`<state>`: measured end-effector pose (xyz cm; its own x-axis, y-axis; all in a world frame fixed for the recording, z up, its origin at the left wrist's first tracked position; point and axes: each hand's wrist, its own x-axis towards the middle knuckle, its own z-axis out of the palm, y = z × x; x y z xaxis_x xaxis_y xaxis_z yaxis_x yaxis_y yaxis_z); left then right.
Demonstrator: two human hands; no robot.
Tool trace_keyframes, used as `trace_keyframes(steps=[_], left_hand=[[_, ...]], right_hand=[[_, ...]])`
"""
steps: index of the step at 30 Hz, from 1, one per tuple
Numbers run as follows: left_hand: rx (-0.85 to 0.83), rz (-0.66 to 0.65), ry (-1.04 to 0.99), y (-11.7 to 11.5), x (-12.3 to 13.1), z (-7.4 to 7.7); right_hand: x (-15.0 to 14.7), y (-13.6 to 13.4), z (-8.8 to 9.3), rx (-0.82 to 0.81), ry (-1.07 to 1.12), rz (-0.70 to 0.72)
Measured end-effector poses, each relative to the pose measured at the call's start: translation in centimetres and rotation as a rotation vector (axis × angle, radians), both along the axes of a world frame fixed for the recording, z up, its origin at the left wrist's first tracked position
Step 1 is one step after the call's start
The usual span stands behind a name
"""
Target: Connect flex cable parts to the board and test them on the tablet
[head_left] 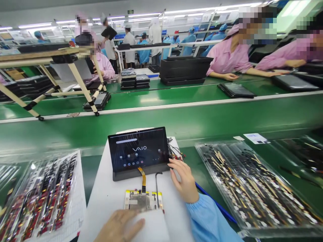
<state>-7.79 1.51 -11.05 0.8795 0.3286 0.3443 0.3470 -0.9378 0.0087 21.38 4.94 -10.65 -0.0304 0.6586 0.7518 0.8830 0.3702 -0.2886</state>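
Observation:
A lit tablet screen (140,151) marked VAIO leans upright on a dark stand at the back of the white work surface (101,191). An orange-brown flex cable (142,177) runs from it down to a circuit board with a metal shield (141,200) and yellow edging. A thin black cable (156,188) lies over the board's right side. My right hand (183,179) has its fingers stretched out beside the screen's lower right corner, holding nothing. Slightly blurred, my left hand (121,224) lies with fingers apart over a white block-like piece (153,227) in front of the board.
Clear plastic trays of small cable parts stand at left (50,195) and right (252,188). A blue strip (217,203) lies by my right sleeve. Beyond runs a green conveyor line (151,97) with black trays (185,70), tablets, a pipe-frame shelf (80,80) and co-workers in pink.

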Motion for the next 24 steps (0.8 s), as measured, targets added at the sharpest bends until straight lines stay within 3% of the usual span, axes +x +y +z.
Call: trace_keyframes(steps=[5,8,11,15,19,24], left_hand=[[-0.051,0.415,0.044,0.2,-7.6,-0.6],[0.022,0.568,0.000,-0.1,-8.2,0.9],[-0.036,0.534,-0.139,-0.6,-4.2,3.4],[-0.244,0.269,-0.242,-0.7,3.3,5.6],[-0.295,0.427,-0.066,-0.7,8.1,4.5],[-0.239,0.652,0.075,-1.5,10.5,2.3]], right_hand=[[-1.0,-1.0,0.1,-0.103,0.055,0.059],[-2.1,-2.3,1.0,-0.225,0.071,0.140],[-3.3,-4.3,2.2,-0.336,0.102,0.192],[-4.4,-7.0,2.4,-0.436,0.153,0.226],[-4.4,-8.6,1.0,-0.520,0.218,0.275],[-4.0,-8.8,-0.1,-0.481,0.135,0.281]])
